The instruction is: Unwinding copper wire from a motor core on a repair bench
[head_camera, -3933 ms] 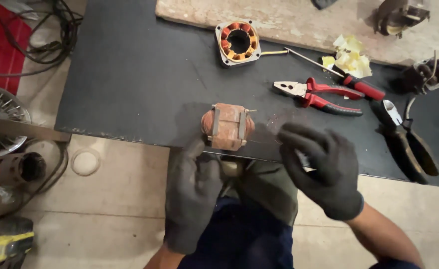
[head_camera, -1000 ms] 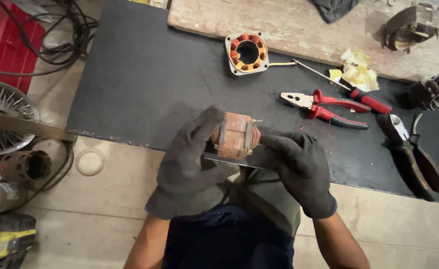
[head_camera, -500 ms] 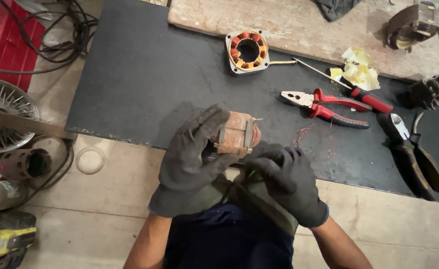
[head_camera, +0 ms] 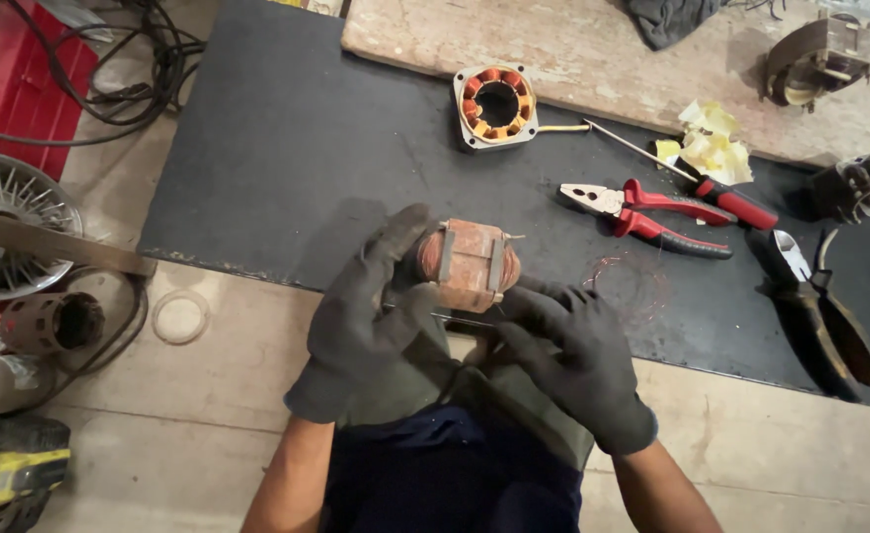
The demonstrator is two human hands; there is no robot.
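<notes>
Workbench top (head_camera: 287, 168), dark and matte, spanning most of the view, with a pale worn wooden board (head_camera: 573, 59) lying along its far edge. Down left on the floor, red crate (head_camera: 20, 79) under tangled black cables (head_camera: 149, 69), then a spoked metal fan guard (head_camera: 5, 232), then a yellow-and-black power tool (head_camera: 10, 474) at the near left corner.

At the bench's near edge, held just above it: motor coil pack (head_camera: 470, 265), a squat block of copper-red windings, rust-brown and scuffed on its faces, banded by two pale grey strips running top to bottom, windings bulging rounded at left and right ends. Fine loose wire strands sticking out at its upper right.

Left hand (head_camera: 366, 316), in a dark grey glove, wrapped closed on the left end of the block, thumb on top. Right hand (head_camera: 578, 355), gloved the same, just beside and below the block's right end, fingers curled, tips close to the underside; whether gripping anything, cannot tell.

Farther off: square stator (head_camera: 496, 107) with orange coils ringed round an open bore, far of the hands. Right of centre, red-handled pliers (head_camera: 647, 217); beside them a red-handled screwdriver (head_camera: 711, 192); black-handled snips (head_camera: 820, 306) far right; crumpled yellow paper (head_camera: 711, 148); faint loop of thin copper wire (head_camera: 618, 281).
</notes>
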